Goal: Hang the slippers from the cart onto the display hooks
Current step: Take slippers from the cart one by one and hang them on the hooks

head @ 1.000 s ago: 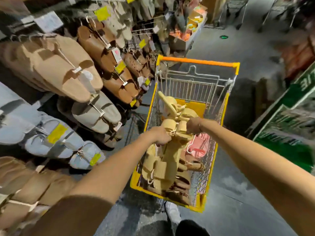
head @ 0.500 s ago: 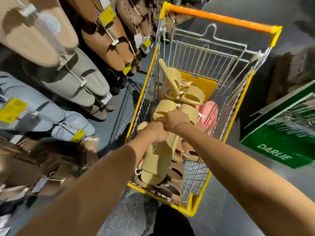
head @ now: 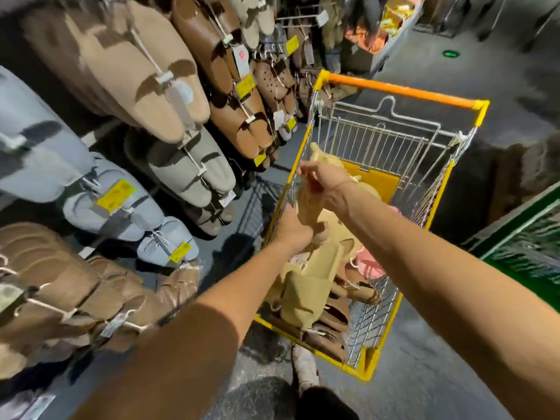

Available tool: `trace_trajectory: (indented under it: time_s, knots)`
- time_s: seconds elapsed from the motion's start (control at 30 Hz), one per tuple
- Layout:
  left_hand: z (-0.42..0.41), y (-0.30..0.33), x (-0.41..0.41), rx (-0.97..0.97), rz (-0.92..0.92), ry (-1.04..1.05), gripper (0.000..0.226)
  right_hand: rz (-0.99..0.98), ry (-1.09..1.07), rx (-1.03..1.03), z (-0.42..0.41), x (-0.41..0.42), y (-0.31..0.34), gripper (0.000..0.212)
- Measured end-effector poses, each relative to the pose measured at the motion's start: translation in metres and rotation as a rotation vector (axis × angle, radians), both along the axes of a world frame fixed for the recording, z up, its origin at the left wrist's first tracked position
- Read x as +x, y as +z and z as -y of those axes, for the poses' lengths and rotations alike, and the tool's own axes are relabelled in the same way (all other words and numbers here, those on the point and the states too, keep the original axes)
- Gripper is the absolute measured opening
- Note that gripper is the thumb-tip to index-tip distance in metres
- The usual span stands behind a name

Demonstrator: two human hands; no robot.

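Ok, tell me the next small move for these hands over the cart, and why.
Probably lift the beige slippers clear of the cart and swing them left toward the display rack. Both hands grip them above the basket, the right hand high and the left hand lower, and more beige pairs lie beneath, so a straight lift seems least likely to snag.

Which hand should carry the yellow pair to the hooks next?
Probably right: the right hand already grips the yellow slippers at their top; the left hand only steadies them lower, above the cart.
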State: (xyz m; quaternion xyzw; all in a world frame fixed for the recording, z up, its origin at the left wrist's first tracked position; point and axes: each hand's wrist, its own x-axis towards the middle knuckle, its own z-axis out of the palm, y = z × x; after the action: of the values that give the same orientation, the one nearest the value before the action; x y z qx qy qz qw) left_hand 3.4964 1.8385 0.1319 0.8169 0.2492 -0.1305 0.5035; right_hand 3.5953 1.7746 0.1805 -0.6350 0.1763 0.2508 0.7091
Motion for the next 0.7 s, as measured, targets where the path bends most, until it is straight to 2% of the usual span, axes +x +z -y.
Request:
trace_trajectory:
  time_s: [0.1,0.2,0.23,0.3,0.37,0.43,0.5,0.6,0.63,0.7]
  knots:
    - [-0.025,0.029,-0.038,-0.123,0.203,0.352,0.06,-0.014,-0.022,0.253,-0.038,-0.031,0.048,0.034]
    - [-0.06,0.061,-0.078,-0.26,0.35,0.673,0.024,0.005,0.044,0.395,-0.081,-0.081,0.097,0.031]
    - [-0.075,0.07,-0.089,-0.317,0.386,0.761,0.024,0.025,0.082,0.42,-0.095,-0.099,0.113,0.033]
    - [-0.104,0.097,-0.119,-0.307,0.43,0.813,0.038,0.046,0.138,0.486,-0.118,-0.136,0.143,0.035]
    - [-0.14,0.12,-0.146,-0.334,0.444,0.822,0.031,0.067,0.171,0.546,-0.143,-0.167,0.169,0.036]
    - [-0.17,0.139,-0.177,-0.233,0.465,0.802,0.021,0.115,0.201,0.582,-0.166,-0.2,0.193,0.036]
    - [-0.2,0.162,-0.211,-0.186,0.555,0.832,0.024,0.131,0.253,0.651,-0.189,-0.233,0.213,0.037]
    - [-0.239,0.195,-0.269,-0.065,0.616,0.892,0.022,0.208,0.513,0.713,-0.221,-0.29,0.24,0.048]
    - [-0.251,0.205,-0.288,-0.047,0.62,0.91,0.021,0.234,0.606,0.722,-0.232,-0.308,0.247,0.047]
    - [-0.276,0.219,-0.324,-0.038,0.621,0.962,0.023,0.217,0.698,0.766,-0.251,-0.34,0.26,0.031]
